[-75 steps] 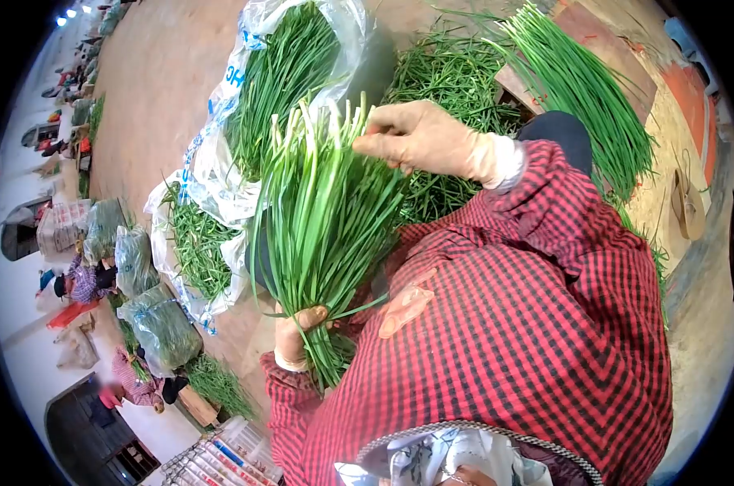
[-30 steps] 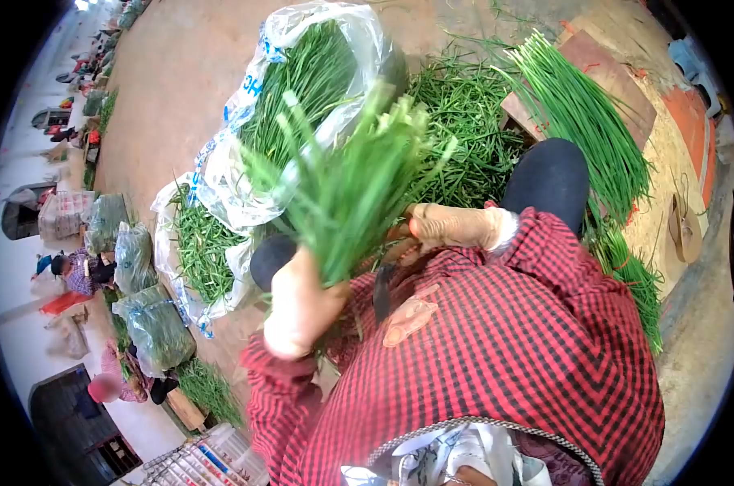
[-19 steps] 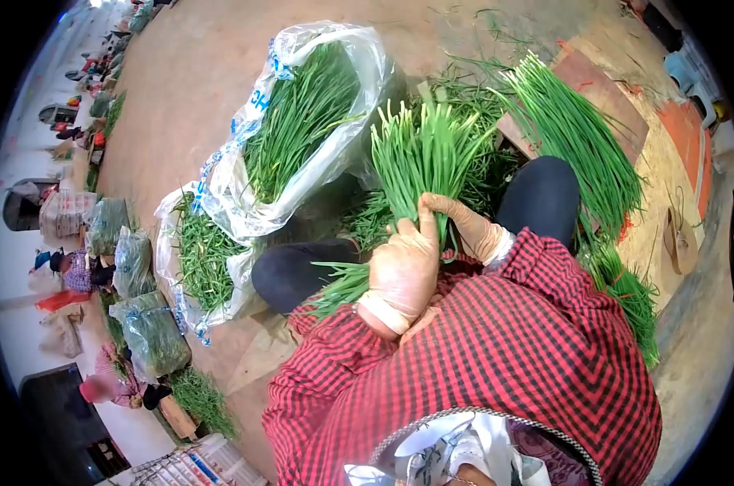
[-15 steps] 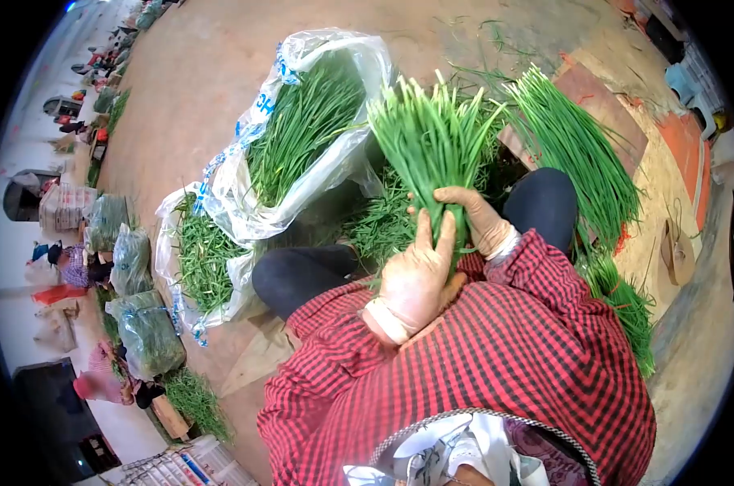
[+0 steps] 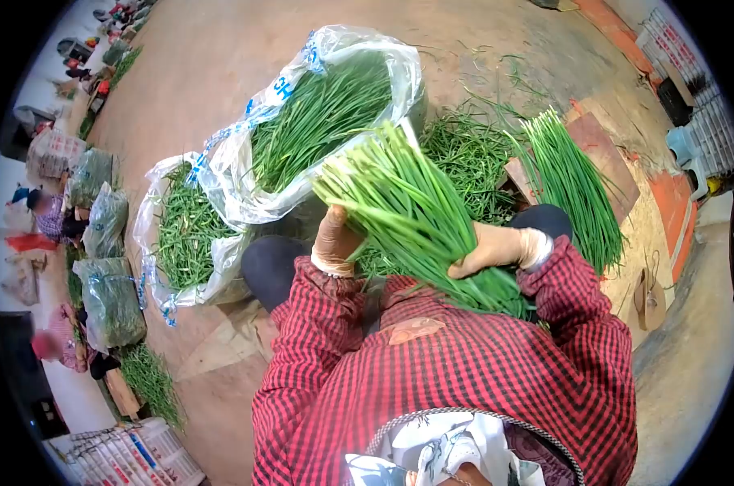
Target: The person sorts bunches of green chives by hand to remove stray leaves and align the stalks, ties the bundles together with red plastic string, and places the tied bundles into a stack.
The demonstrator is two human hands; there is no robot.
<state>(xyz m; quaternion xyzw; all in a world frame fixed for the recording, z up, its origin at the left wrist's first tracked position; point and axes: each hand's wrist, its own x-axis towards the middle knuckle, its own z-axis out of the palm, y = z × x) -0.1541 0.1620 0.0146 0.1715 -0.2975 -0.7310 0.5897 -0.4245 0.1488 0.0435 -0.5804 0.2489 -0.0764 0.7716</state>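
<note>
To your right lie a sandal [image 5: 650, 298] and an orange sheet [image 5: 676, 207]; to your far left are two people, one in purple checks [image 5: 51, 223], the other in pink [image 5: 62, 332].

So I'm wearing a red-and-black checked smock [image 5: 464, 381] with braided black-and-white trim [image 5: 391, 423], patterned white cloth [image 5: 428, 437] at the neck, dark trousers [image 5: 271, 271], plus thin gloves [image 5: 332, 264], pretty comfy-looking honestly.

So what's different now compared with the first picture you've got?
The hands have swapped roles: the right hand now grips the green bunch, while the left hand has let go of the leafy part and is beside the pale ends. The bunch has tilted, pale ends toward the left. The open plastic bag still holds greens.
</note>
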